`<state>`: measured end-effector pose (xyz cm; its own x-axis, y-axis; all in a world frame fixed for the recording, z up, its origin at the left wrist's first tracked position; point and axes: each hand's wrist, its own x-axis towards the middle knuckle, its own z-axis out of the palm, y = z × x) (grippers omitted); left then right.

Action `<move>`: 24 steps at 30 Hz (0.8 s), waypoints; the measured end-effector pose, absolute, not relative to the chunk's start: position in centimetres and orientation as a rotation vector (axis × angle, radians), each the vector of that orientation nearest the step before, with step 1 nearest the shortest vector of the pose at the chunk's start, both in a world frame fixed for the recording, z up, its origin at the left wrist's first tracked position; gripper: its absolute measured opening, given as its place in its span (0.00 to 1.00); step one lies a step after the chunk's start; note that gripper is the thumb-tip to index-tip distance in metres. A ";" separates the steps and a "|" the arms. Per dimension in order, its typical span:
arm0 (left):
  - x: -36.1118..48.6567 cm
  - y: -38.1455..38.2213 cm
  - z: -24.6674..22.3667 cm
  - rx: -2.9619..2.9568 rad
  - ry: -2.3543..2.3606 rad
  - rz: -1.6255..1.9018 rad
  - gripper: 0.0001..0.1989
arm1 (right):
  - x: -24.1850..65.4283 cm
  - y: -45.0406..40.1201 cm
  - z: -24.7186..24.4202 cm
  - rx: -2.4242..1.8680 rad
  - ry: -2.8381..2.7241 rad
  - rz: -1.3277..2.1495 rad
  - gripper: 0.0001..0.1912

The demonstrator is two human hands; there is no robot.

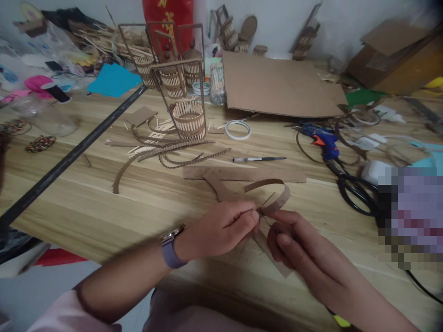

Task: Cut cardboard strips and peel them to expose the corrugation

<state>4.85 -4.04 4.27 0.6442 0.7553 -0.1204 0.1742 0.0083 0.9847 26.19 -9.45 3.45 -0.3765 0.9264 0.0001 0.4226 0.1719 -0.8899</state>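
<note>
My left hand, with a watch on its wrist, pinches one end of a narrow brown cardboard strip. The rest of the strip curls up and back in a loop beyond my fingers. My right hand is closed close beside it, its index finger against the strip near the pinched end. A thin dark sliver shows between the hands; its kind is unclear. Beneath both hands a wider flat cardboard strip lies slantwise on the wooden table.
Beyond the hands lie a pen, a tape roll and ridged cardboard strips. A small stick bucket with a tall handle stands behind. At right are a blue glue gun and black cable. A cardboard sheet lies farther back.
</note>
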 end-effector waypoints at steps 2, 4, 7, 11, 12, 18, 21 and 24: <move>4.9 -4.1 4.3 1.524 0.796 0.542 0.19 | 25.9 -9.5 3.8 -1.270 -1.783 1.250 0.18; 4.9 -4.2 4.3 1.545 0.791 0.534 0.19 | 25.6 -9.5 4.1 -1.276 -1.677 1.357 0.17; 5.1 -4.4 4.1 1.647 0.795 0.527 0.17 | 25.4 -9.4 4.2 -1.245 -1.616 1.451 0.17; 5.3 -4.7 3.7 1.704 0.800 0.552 0.16 | 25.3 -9.4 4.1 -1.274 -1.644 1.393 0.18; 5.3 -4.7 3.7 1.706 0.814 0.562 0.16 | 25.2 -9.4 4.2 -1.294 -1.634 1.379 0.17; 5.3 -4.9 3.5 1.720 0.873 0.648 0.15 | 25.2 -9.8 4.3 -1.338 -1.588 1.426 0.19; 5.3 -5.0 3.6 1.719 0.884 0.670 0.15 | 25.5 -9.6 4.0 -1.292 -1.658 1.441 0.21; 5.3 -5.0 3.6 1.743 0.882 0.655 0.14 | 25.8 -9.4 3.8 -1.282 -1.683 1.447 0.21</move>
<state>5.29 -4.98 3.63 0.5817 0.8132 0.0177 0.2521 -0.2010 0.9466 25.84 -9.41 3.77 -0.3776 0.9121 -0.1599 0.2946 -0.0454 -0.9546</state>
